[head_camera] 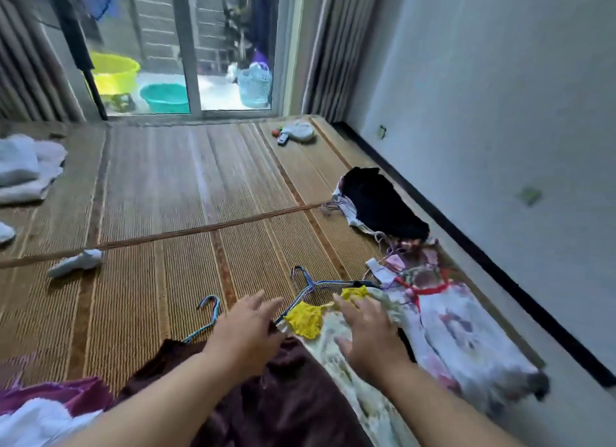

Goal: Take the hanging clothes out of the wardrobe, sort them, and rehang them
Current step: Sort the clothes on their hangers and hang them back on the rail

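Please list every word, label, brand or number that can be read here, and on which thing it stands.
No text can be read.
White dress: its print is a blurred picture, no letters show.
Green patch on the wall: too blurred to tell.

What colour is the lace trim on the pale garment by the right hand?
Yellow. The lace trim shows best in the head view.

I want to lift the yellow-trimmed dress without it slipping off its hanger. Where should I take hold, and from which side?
Best grip is probably the hanger's hook. It lies bare on the mat, just beyond the yellow trim. Come down from above on the left, where the left hand hovers, because the red-trimmed garment crowds the right side.
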Demonstrator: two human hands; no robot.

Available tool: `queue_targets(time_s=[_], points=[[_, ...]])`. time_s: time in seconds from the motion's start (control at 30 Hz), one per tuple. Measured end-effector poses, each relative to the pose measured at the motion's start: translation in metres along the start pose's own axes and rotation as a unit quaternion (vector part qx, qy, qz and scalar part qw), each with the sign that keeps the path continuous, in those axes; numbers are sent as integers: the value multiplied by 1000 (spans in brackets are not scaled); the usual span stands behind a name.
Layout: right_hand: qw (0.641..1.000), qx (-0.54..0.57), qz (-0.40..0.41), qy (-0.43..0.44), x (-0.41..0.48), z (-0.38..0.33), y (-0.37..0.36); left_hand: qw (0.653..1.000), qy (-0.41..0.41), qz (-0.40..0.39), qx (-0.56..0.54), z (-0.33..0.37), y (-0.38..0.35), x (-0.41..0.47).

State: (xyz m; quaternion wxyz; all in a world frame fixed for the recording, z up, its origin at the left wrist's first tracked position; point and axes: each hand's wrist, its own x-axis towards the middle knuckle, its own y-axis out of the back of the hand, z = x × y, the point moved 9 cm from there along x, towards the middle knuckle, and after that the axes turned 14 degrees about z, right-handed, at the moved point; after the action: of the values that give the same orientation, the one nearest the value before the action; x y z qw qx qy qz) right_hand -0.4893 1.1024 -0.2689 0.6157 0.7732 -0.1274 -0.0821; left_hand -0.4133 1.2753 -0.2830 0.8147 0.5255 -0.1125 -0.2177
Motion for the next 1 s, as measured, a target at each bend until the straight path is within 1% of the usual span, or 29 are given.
queue_targets(time_s=[0.1, 0.27, 0.4, 0.5, 0.67, 0.87, 1.0], points=[[999, 0, 37, -7, -30, 9, 52, 998, -57, 18, 16, 57, 29, -16], [996, -4, 78, -48, -65, 56, 113, 990, -133, 28, 31, 139, 48, -33], [993, -7, 95, -77, -91, 109, 141, 983, -179, 25, 36, 204, 42, -38], [989, -1, 95, -116, -112, 163, 150, 978, -205, 14, 46, 251, 22, -40], [983, 10, 80, -167, -146, 273, 154, 978, -203, 0, 41, 340, -35, -33], [982, 5, 63, -179, -175, 410, 185, 986, -166, -25, 12, 457, -123, -20], [983, 5, 50, -177, -171, 474, 204, 990, -140, -32, 11, 503, -160, -11]])
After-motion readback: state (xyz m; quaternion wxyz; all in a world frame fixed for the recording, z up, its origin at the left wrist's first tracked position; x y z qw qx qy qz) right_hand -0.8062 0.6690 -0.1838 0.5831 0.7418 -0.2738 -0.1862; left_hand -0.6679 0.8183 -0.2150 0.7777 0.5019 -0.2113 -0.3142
